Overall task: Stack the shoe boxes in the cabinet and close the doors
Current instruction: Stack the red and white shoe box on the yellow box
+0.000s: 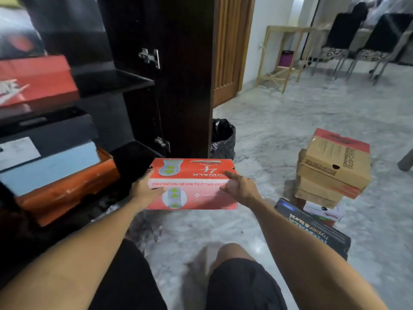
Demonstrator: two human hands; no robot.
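Observation:
A red shoe box printed with white soles hangs above the marble floor, in front of the dark cabinet. My left hand grips its left end. My right hand rests on its right top edge with the fingers spread over it. Inside the cabinet, an orange box lies on the upper shelf. Below it a black box, a light blue box and an orange box are stacked. The cabinet door stands open.
To the right on the floor, brown cardboard shoe boxes are piled over a white box, with a black box in front. A black bag sits beside the door. A wooden rack and chairs stand farther back.

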